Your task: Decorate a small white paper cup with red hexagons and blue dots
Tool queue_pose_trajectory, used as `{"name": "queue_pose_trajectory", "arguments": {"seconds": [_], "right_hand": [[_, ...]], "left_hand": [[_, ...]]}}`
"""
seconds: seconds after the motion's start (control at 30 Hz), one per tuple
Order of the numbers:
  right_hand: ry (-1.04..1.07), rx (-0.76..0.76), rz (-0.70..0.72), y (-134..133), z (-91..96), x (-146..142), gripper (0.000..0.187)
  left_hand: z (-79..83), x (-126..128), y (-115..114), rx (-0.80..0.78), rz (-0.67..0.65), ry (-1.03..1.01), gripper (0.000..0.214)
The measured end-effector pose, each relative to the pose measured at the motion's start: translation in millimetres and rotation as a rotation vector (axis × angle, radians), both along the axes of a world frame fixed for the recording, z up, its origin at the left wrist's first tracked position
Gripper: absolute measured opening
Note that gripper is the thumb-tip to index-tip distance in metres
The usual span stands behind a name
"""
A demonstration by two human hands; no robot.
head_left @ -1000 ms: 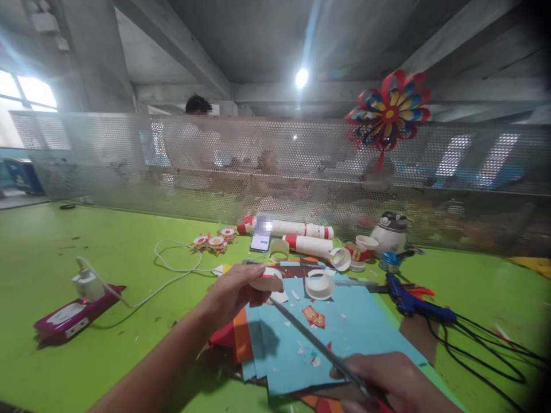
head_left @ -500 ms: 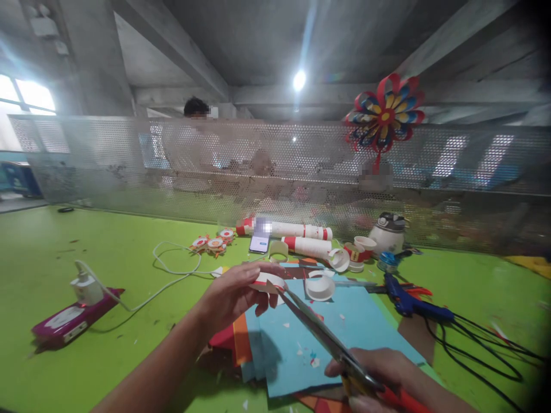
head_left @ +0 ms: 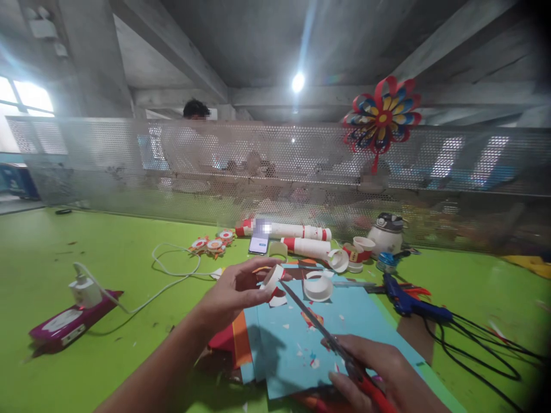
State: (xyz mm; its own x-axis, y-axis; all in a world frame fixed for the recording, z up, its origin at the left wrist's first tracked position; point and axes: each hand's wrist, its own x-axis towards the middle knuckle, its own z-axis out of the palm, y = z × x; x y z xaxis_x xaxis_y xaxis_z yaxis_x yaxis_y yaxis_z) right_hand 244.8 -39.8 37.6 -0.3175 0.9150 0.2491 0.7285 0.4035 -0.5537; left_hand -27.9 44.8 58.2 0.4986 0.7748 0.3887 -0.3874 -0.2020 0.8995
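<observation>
My left hand [head_left: 235, 289] is pinched on a white and red paper cup piece [head_left: 272, 277], held just above the stack of blue paper sheets [head_left: 344, 321]. My right hand [head_left: 387, 376] grips red-handled scissors [head_left: 321, 327] at the lower right. Their long blades point up and left, with the tips right at the cup piece. A cut white cup ring [head_left: 317, 287] lies on the blue paper just right of the blade tips.
A green table [head_left: 86, 246] carries a phone [head_left: 259, 242], stacked red and white paper cups [head_left: 301, 238], a blue glue gun [head_left: 408, 301] with black cords, a magenta power strip [head_left: 64, 321] with charger, small paper flowers [head_left: 213, 242]. A perforated screen [head_left: 279, 172] with a pinwheel [head_left: 381, 117] separates another person.
The cup piece turned in my left hand and now stands more on edge. The scissors' blades came together and my right hand moved up into view, handles lower right.
</observation>
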Motion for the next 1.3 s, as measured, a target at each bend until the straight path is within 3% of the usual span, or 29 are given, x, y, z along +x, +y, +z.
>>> {"name": "queue_pose_trajectory", "arguments": {"seconds": [0.27,0.53,0.77,1.3], "right_hand": [[-0.114,0.252,-0.017,2,-4.2,-2,0.034],[-0.215,0.431,-0.014,7,-11.6,3,0.037],[-0.297,0.429,0.009,12,-19.2,12,0.044],[-0.326,0.380,-0.022,18,-20.0,10,0.042]], "left_hand": [[-2.9,9,0,0.168,0.127,0.018,0.050],[-6.8,11,0,0.408,0.361,0.243,0.048],[-8.4,13,0,0.458,0.474,0.312,0.045],[-14.2,20,1,0.406,0.513,0.342,0.052]]}}
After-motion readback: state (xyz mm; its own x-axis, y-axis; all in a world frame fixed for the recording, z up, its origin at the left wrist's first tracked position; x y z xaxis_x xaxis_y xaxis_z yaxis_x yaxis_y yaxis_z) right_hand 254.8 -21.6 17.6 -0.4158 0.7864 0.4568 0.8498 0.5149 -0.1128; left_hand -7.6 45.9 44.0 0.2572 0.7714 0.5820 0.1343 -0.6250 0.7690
